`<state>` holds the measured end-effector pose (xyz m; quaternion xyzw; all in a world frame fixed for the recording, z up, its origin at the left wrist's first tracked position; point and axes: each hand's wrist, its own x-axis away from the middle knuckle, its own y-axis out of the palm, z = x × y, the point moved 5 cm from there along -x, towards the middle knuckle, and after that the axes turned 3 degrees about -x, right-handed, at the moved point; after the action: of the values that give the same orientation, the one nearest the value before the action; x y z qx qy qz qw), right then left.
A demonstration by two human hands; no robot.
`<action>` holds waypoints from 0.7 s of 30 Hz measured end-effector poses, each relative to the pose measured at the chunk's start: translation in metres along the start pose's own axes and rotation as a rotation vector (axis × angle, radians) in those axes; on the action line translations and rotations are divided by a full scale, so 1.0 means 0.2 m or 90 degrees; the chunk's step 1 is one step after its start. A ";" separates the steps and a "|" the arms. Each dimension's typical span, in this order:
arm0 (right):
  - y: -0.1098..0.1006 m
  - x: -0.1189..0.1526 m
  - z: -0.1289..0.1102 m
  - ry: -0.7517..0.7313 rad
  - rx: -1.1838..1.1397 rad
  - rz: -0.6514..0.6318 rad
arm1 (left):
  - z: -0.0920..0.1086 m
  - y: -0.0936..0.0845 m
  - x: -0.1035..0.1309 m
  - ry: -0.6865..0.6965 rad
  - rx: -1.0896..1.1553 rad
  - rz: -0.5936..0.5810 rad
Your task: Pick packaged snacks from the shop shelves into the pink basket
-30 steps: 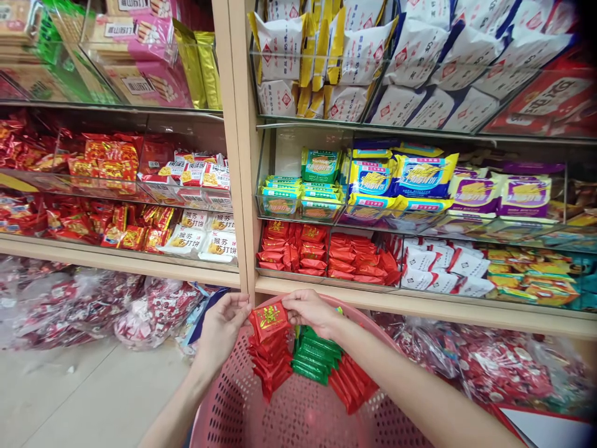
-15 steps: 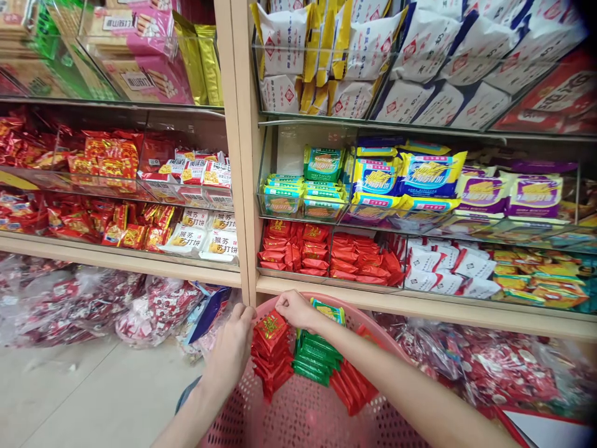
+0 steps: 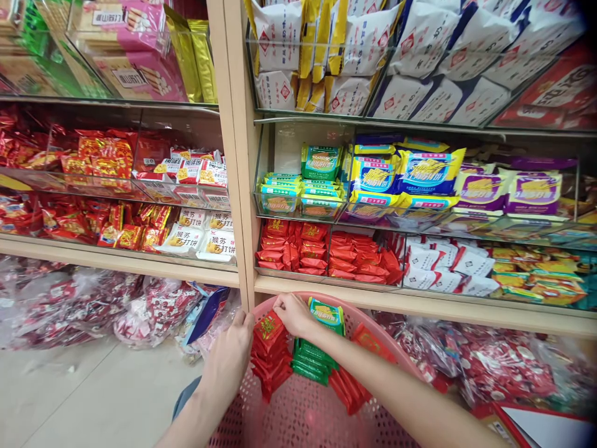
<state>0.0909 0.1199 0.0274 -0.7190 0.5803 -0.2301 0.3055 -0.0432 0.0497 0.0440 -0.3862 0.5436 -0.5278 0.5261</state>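
A pink perforated basket [image 3: 303,407] stands in front of me at the foot of the shelves. Inside it, at the left, is a stack of red snack packets [image 3: 271,358] with gold print. My left hand [image 3: 233,348] is closed at the stack's left edge, close to the rim, its fingertips partly hidden. Curled over the top right corner of the same stack are the fingers of my right hand [image 3: 293,316]. Green biscuit packets [image 3: 311,361] lie beside it, one face up at the back. Farther right, more red packets [image 3: 351,386] lean in a row, partly behind my right forearm.
Shelf bins hold red packets [image 3: 359,258], green biscuit packs [image 3: 321,162] and blue-yellow packs [image 3: 429,171]. A wooden post [image 3: 236,155] divides the shelves. Plastic bags of wrapped goods [image 3: 158,311] sit under the shelves. A red-edged box [image 3: 536,426] is at lower right.
The view has shifted slightly. My hands stay at the red stack's two sides, with the right hand's fingers a little lower against it. The packets in the basket look the same.
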 end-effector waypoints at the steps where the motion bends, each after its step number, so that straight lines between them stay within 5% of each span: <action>1: 0.00 0.00 0.00 0.001 0.006 0.001 | 0.00 0.00 0.00 0.000 -0.037 -0.005; 9: 0.01 0.01 0.00 0.012 0.046 0.020 | 0.09 -0.06 -0.01 0.087 -0.055 0.130; 16: -0.07 0.05 -0.05 -0.026 0.049 0.043 | 0.11 0.02 -0.08 0.036 0.005 -0.010; 21: -0.24 0.17 -0.05 -0.101 -0.012 0.120 | 0.09 0.07 -0.08 0.049 0.058 0.015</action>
<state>0.1240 0.0918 0.0671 -0.6802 0.6213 -0.1373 0.3638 -0.0223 0.0643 0.0350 -0.3353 0.5433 -0.5600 0.5280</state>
